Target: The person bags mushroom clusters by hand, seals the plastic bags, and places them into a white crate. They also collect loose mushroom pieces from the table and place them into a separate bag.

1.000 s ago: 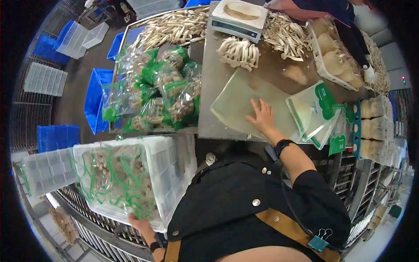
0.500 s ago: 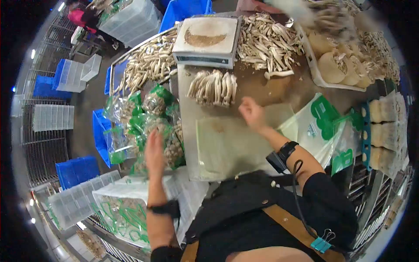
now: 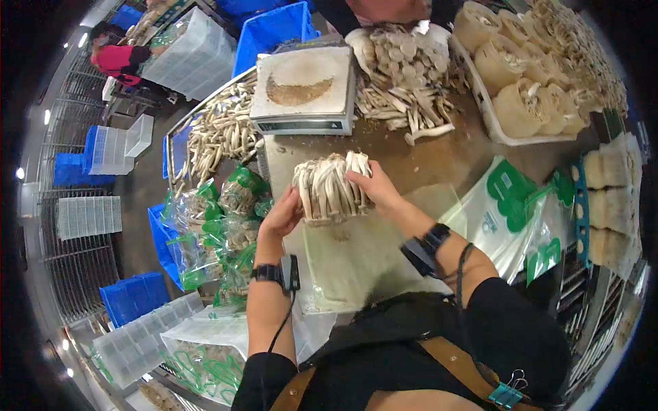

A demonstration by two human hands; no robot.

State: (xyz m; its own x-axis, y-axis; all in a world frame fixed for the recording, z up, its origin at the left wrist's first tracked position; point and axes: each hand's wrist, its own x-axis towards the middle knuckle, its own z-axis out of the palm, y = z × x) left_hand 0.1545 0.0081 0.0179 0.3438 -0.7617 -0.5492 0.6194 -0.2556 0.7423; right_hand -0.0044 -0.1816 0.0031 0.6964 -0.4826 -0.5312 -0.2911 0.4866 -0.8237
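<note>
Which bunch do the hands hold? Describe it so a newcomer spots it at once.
Find the scale on the table. Below it in view, the left hand and right hand hold the bunch between them. Unlike the loose mushrooms right of the scale, its pale stems stand packed side by side.

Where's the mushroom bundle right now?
In the head view, the mushroom bundle is near the centre, held between the left hand and right hand, on the near side of the white scale.
</note>
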